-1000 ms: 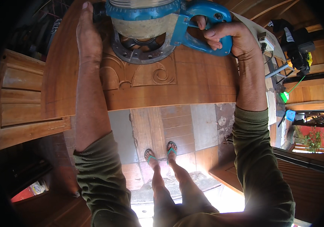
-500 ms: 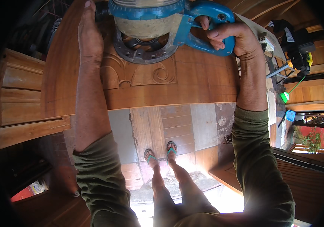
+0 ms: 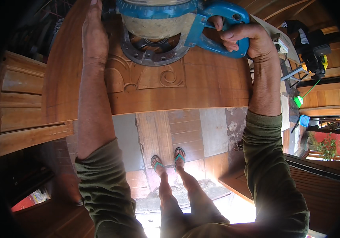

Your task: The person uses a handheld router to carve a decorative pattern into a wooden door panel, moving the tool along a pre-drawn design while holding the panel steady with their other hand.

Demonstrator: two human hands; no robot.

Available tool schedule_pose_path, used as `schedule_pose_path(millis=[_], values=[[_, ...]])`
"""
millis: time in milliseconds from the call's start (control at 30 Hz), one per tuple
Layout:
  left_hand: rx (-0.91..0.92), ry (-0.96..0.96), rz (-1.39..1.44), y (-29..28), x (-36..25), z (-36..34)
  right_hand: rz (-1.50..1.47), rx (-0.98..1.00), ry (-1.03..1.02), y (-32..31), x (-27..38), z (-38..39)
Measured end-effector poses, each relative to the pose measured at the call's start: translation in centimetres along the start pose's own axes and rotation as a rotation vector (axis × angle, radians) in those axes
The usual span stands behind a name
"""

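A blue router [image 3: 160, 25] with a metal motor housing and a round, open base stands on a brown wooden panel [image 3: 150, 101]. My right hand [image 3: 247, 39] is wrapped round its blue loop handle, the thumb lying across the grip. On the other side my left hand [image 3: 95, 37] is closed at the dark side knob [image 3: 108, 8]; its fingers are partly cut off by the upper edge. Carved scrolls [image 3: 166, 76] show in the panel just in front of the base. The cutter inside the base cannot be made out clearly.
Carved wooden door panels [image 3: 21, 99] lean at the left. A white power socket [image 3: 281, 44] with a cable sits to the right, near a dark bag [image 3: 315, 47] and a green broom [image 3: 299, 101]. My sandalled feet [image 3: 168, 160] stand on the tiled floor [image 3: 213, 133].
The router has shifted slightly to the right over the panel, with both hands still on it. The arms and feet are nearly unchanged.
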State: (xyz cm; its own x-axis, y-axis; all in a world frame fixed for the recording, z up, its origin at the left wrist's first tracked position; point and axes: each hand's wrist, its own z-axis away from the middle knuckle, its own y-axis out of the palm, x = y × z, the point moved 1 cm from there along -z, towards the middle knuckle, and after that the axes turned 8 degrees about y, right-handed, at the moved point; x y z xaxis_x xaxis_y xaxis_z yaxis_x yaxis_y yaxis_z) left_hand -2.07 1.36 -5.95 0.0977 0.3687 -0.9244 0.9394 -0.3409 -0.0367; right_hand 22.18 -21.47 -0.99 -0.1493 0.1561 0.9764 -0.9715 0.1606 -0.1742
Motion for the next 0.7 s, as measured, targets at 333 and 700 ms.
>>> schedule_pose_path(millis=[333, 700], values=[[0.014, 0.055, -0.104, 0.1, -0.1, 0.4, -0.043, -0.002, 0.021, 0.3, 0.2, 0.4], [-0.022, 0.095, 0.018, -0.5, 1.3, -1.0, -0.038, 0.043, 0.005, 0.4, 0.5, -0.2]])
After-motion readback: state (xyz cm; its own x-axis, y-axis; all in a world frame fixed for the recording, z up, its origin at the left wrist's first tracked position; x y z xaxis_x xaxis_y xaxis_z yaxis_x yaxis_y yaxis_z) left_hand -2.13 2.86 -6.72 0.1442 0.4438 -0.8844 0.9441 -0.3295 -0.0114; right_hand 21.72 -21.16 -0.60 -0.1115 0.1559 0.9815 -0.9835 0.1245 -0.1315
